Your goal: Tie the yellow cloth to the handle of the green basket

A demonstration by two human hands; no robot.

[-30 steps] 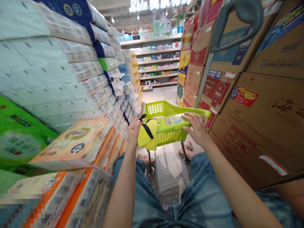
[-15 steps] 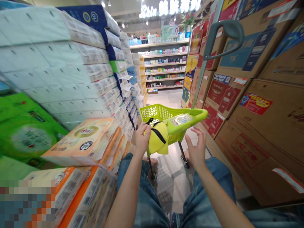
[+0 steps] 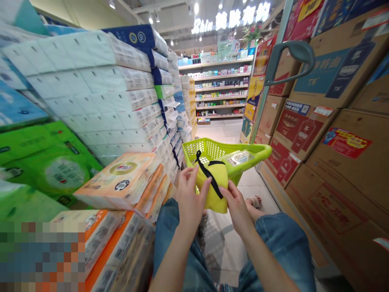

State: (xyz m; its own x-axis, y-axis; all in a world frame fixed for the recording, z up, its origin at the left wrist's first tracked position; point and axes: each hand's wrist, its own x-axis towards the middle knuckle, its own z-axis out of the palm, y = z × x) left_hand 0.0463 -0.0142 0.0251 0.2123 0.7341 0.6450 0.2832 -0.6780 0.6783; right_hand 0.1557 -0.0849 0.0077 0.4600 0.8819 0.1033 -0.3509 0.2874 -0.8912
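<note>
A yellow folded cloth pouch [image 3: 216, 175] with black straps [image 3: 209, 178] is in front of me, at the near side of a lime-green shopping cart [image 3: 209, 146]. My right hand [image 3: 238, 207] pinches the pouch's lower right edge between thumb and fingers. At the pouch's left side is my left hand [image 3: 190, 198], its fingers apart and the thumb reaching over the cloth near the diagonal strap. One strap end sticks up above the pouch, towards the basket. The pouch hides part of the cart.
Stacked white tissue packs [image 3: 91, 89] and orange tissue packs [image 3: 121, 174] rise on the left. Cardboard cartons [image 3: 343, 162] line the right, beside a grey handle [image 3: 291, 61] on a metal post. Stocked shelves [image 3: 221, 87] stand across the aisle's far end.
My right hand has moved left from beside the cart and taken hold of the pouch. My left hand's fingers have spread. The pouch is turned, its strap now running diagonally.
</note>
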